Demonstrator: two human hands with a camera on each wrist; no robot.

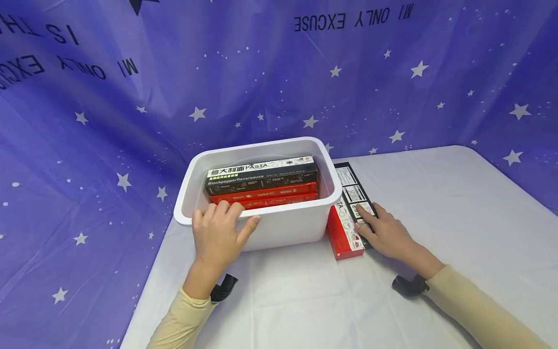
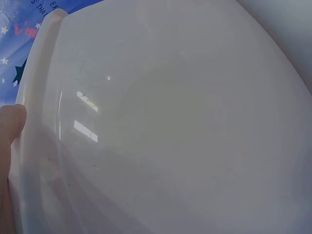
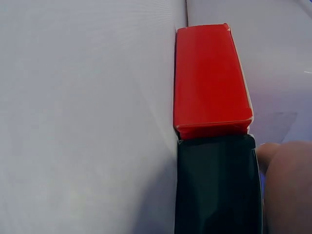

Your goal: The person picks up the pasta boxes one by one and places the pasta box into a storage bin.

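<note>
My left hand (image 1: 218, 230) grips the near rim of a white plastic bin (image 1: 283, 225), fingers hooked over the edge and thumb along the outside. In the left wrist view the thumb (image 2: 12, 122) lies at the rim beside the bin's glossy wall (image 2: 185, 117). To the bin's right, my right hand (image 1: 388, 235) rests on a black pasta box (image 1: 354, 193) with white label panels facing up. Against it lies a red and white pasta box (image 1: 342, 237). The right wrist view shows the red end (image 3: 212, 75) and dark end (image 3: 219, 185) side by side, with a fingertip at the dark one.
Inside the bin stand a black pasta box (image 1: 261, 179) marked Blackpepperflavorsauce and red boxes (image 1: 266, 195) in front of it. White cloth (image 1: 296, 300) covers the table. A purple curtain (image 1: 261, 72) with stars hangs behind and at the left.
</note>
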